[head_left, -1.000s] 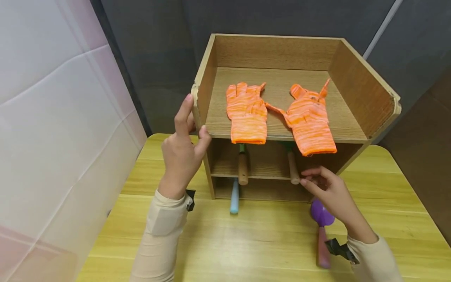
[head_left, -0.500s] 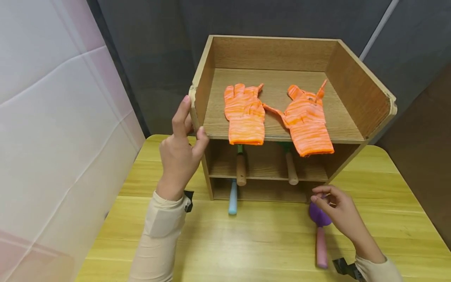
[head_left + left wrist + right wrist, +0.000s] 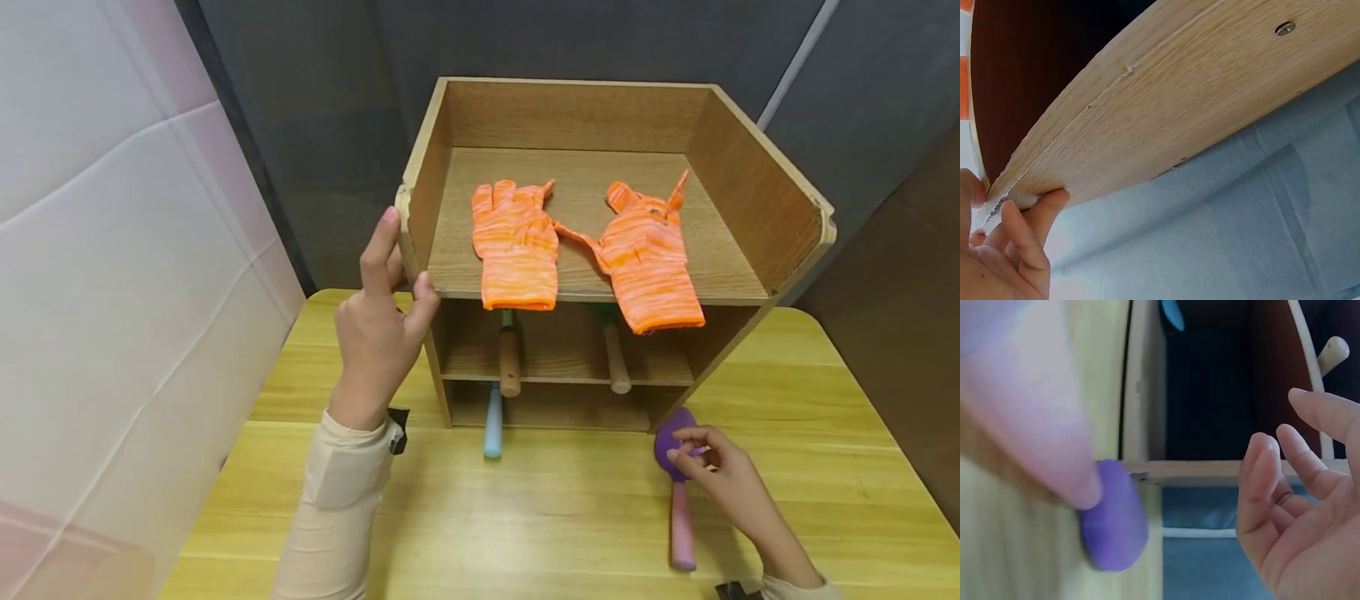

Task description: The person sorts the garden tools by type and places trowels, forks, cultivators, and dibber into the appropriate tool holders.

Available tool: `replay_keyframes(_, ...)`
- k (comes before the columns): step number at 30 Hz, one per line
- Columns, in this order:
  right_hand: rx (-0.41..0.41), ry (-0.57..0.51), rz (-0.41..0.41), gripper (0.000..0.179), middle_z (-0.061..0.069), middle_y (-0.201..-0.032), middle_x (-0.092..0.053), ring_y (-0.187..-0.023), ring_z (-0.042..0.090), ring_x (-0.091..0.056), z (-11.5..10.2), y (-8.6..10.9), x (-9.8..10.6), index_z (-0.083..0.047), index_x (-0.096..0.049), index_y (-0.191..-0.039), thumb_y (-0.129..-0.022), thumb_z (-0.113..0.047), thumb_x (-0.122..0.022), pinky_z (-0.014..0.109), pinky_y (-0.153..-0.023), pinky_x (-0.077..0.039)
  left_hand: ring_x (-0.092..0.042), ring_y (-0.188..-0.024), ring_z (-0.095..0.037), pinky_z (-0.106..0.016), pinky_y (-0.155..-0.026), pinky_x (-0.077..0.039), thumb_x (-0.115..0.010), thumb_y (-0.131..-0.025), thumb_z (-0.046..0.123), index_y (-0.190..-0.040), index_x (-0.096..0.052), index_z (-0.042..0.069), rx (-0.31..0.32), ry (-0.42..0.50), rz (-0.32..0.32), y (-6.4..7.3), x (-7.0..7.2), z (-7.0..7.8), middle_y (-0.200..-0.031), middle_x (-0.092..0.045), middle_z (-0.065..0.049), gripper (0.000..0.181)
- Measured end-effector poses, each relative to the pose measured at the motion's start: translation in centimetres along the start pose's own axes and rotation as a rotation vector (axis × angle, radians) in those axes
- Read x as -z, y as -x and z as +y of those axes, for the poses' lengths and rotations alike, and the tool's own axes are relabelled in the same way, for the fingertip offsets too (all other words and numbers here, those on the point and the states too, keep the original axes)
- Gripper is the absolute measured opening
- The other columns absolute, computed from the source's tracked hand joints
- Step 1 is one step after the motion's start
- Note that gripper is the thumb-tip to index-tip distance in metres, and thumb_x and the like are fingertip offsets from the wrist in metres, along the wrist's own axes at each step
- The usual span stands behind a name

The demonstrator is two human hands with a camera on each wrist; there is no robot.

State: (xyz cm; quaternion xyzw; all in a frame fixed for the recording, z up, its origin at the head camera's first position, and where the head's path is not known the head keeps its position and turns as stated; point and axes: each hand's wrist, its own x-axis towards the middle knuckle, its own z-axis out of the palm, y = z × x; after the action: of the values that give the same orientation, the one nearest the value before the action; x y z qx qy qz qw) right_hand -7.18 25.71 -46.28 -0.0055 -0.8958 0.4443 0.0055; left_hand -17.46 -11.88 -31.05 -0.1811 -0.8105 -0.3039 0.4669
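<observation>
My left hand (image 3: 375, 333) grips the front edge of the left side panel of a small wooden shelf unit (image 3: 577, 117). In the left wrist view, the fingers (image 3: 1050, 203) lie against the panel's outer face (image 3: 1147, 119). Low at the shelf's front right corner, my right hand (image 3: 727, 479) hovers by a small trowel with a purple blade (image 3: 666, 454) and pink handle (image 3: 681, 529). Its fingers are loosely bent and hold nothing; the right wrist view shows them apart from the purple blade (image 3: 1116, 519). The trowel lies on the table, its blade partly covered in the head view.
Two orange knit gloves (image 3: 517, 250) (image 3: 651, 258) lie on the top shelf, cuffs over its front edge. Two wooden handles (image 3: 509, 362) (image 3: 617, 358) stick out from the middle shelf, and a light blue handle (image 3: 492, 423) from the bottom one. A pale wall (image 3: 112, 292) stands left.
My right hand has drawn back from the right wooden handle, down and rightward to beside the trowel. The left hand keeps its grip, and the whole scene has shifted slightly left in view.
</observation>
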Motion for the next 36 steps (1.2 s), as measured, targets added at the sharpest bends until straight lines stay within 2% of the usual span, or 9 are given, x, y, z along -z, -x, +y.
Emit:
replay_keyframes(6, -0.021, -0.021, 0.021, 0.027, 0.002, -0.086, -0.059, -0.069, 0.002, -0.053, 1.7, 0.7, -0.5, -0.003, -0.059, -0.107, -0.085, -0.018, -0.064, 0.022, -0.058, -0.047, -0.049, -0.042, -0.018, -0.026, -0.041, -0.023, -0.051, -0.084, 0.011, -0.137, -0.03, 0.016, -0.003, 0.003, 0.006, 0.0, 0.0, 0.0, -0.102, -0.07, -0.016, 0.057)
replay_keyframes(9, -0.046, -0.008, 0.011, 0.028, 0.002, -0.088, -0.058, -0.068, 0.002, -0.052, 2.3, 1.1, -0.7, -0.004, -0.058, -0.108, -0.085, -0.019, -0.064, 0.023, -0.056, -0.046, -0.051, -0.044, -0.019, -0.026, -0.04, -0.023, -0.051, -0.084, 0.011, -0.137, -0.03, 0.016, -0.004, 0.005, 0.004, 0.0, 0.0, 0.0, -0.101, -0.07, -0.016, 0.057)
replay_keyframes(15, -0.184, -0.022, -0.076, 0.037, 0.009, -0.098, -0.058, -0.073, 0.004, -0.054, 2.7, 1.3, -0.9, -0.004, -0.056, -0.112, -0.083, -0.025, -0.066, 0.024, -0.06, -0.049, -0.06, -0.054, -0.021, -0.026, -0.041, -0.024, -0.051, -0.085, 0.01, -0.137, -0.03, 0.016, -0.002, 0.026, 0.002, 0.0, 0.0, 0.0, -0.099, -0.07, -0.017, 0.057)
replay_keyframes(19, -0.251, -0.034, -0.122, 0.039, 0.011, -0.096, -0.058, -0.072, 0.007, -0.056, 3.2, 1.3, -1.1, 0.0, -0.054, -0.113, -0.083, -0.024, -0.066, 0.025, -0.061, -0.05, -0.062, -0.056, -0.023, -0.026, -0.041, -0.024, -0.051, -0.085, 0.01, -0.137, -0.03, 0.016, -0.003, 0.028, 0.011, 0.0, 0.0, 0.0, -0.101, -0.069, -0.017, 0.056)
replay_keyframes(24, -0.221, -0.002, -0.136, 0.036, 0.012, -0.094, -0.059, -0.072, 0.006, -0.055, 4.0, 1.4, -1.5, 0.004, -0.056, -0.109, -0.08, -0.015, -0.068, 0.023, -0.063, -0.05, -0.061, -0.055, -0.023, -0.026, -0.041, -0.024, -0.051, -0.084, 0.01, -0.136, -0.031, 0.015, 0.002, 0.028, 0.016, 0.0, 0.1, 0.0, -0.101, -0.069, -0.018, 0.056)
replay_keyframes(31, -0.202, 0.071, -0.131, 0.036, 0.008, -0.09, -0.057, -0.072, 0.007, -0.049, 4.9, 1.7, -2.2, -0.002, -0.058, -0.106, -0.079, -0.024, -0.07, 0.022, -0.06, -0.045, -0.062, -0.056, -0.022, -0.025, -0.041, -0.026, -0.051, -0.085, 0.01, -0.136, -0.031, 0.016, 0.007, 0.031, 0.005, 0.1, 0.0, 0.0, -0.101, -0.069, -0.017, 0.056)
replay_keyframes(36, -0.237, 0.1, -0.143, 0.04, 0.007, -0.092, -0.06, -0.075, 0.007, -0.051, 5.0, 1.8, -2.3, -0.005, -0.057, -0.112, -0.081, -0.028, -0.068, 0.022, -0.064, -0.044, -0.061, -0.055, -0.022, -0.025, -0.041, -0.025, -0.051, -0.085, 0.01, -0.137, -0.03, 0.017, 0.009, 0.029, 0.001, 0.0, -0.1, 0.0, -0.1, -0.069, -0.018, 0.056)
